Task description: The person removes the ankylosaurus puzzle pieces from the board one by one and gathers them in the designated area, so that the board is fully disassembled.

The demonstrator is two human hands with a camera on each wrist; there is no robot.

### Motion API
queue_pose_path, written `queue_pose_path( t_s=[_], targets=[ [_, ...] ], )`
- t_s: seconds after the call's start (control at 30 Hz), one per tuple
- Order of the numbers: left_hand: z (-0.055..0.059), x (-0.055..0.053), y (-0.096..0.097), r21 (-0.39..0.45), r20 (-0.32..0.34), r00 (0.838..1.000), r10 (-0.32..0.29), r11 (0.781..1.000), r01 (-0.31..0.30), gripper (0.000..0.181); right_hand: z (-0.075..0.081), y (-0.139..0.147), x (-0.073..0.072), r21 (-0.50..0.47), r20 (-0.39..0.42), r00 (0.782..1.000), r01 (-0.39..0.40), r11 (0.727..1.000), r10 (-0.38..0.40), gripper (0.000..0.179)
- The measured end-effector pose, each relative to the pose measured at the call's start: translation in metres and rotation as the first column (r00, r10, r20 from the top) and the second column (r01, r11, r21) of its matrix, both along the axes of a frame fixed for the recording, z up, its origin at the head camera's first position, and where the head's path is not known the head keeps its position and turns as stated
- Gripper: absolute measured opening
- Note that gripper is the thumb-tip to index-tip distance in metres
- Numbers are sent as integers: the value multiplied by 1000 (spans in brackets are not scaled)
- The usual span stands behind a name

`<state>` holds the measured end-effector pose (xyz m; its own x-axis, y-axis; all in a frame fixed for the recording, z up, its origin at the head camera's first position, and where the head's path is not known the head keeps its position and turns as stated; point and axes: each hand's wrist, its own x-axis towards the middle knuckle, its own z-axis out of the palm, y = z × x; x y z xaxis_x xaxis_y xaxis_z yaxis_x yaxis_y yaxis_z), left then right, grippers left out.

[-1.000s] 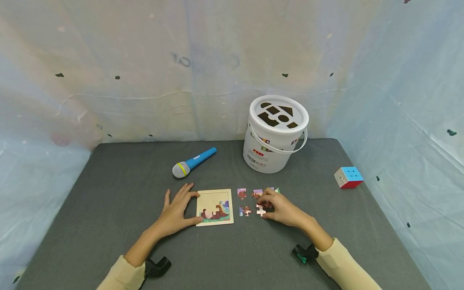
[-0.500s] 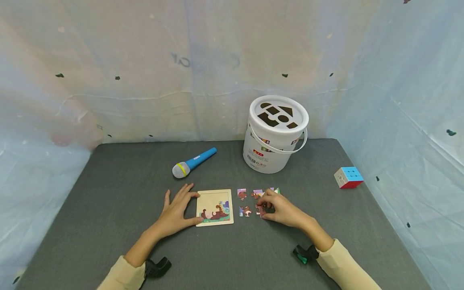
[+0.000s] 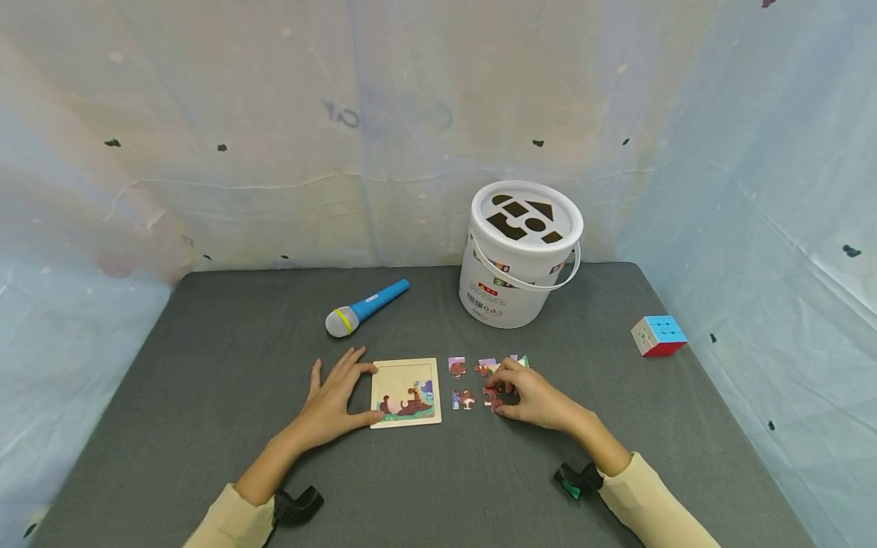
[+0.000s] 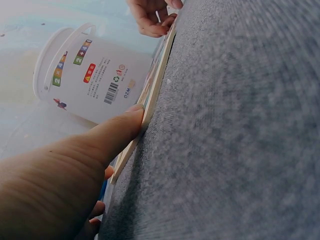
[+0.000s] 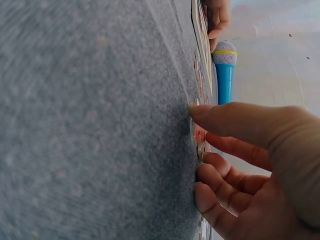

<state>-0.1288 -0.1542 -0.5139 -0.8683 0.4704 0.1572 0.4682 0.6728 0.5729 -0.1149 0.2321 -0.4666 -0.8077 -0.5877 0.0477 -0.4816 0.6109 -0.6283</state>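
A square wooden puzzle board (image 3: 397, 373) lies on the table, with a few coloured pieces fitted along its near and right sides. My left hand (image 3: 332, 401) is spread at the board's left side, thumb on the near corner and index finger at the far one. In the left wrist view the thumb (image 4: 122, 129) presses the board's edge. To the right of the board, my right hand (image 3: 533, 396) pinches a brown and pink puzzle piece (image 3: 489, 397) low at the table. Its fingers partly cover that piece. Loose puzzle pieces (image 3: 457, 367) lie close by, some half hidden behind this hand.
A blue toy microphone (image 3: 370, 305) lies behind the board. At the back stands a white lidded bucket (image 3: 510, 266) with shape cut-outs in its lid and a handle. A puzzle cube (image 3: 659, 336) sits near the right edge of the grey table (image 3: 411, 487).
A second ago the piece at my right fingertips showed a pale pink face; now brown shows there. Both hands keep almost the same place.
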Motion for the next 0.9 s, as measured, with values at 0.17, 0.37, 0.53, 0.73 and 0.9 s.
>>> queue_pose_path(
  t_s=[0.17, 0.37, 0.53, 0.73, 0.9],
  targets=[
    [0, 0, 0, 2, -4, 1000, 0, 1000, 0, 76, 0, 0, -1, 2, -4, 1000, -5, 1000, 5, 29],
    [-1, 0, -1, 3, -17, 1000, -3, 1000, 3, 76, 1, 2, -1, -15, -3, 1000, -28, 999, 28, 28],
    [0, 0, 0, -3, -15, 1000, -1, 1000, 1, 76, 2, 4, -5, -34, -24, 999, -43, 998, 43, 28],
    [1, 1, 0, -9, -14, 1000, -2, 1000, 2, 75, 5, 1, -10, -70, -18, 998, -53, 996, 52, 27],
    [1, 0, 0, -17, -10, 1000, 0, 1000, 0, 75, 10, -9, -15, -101, 32, 998, -42, 994, 46, 24]
  ],
)
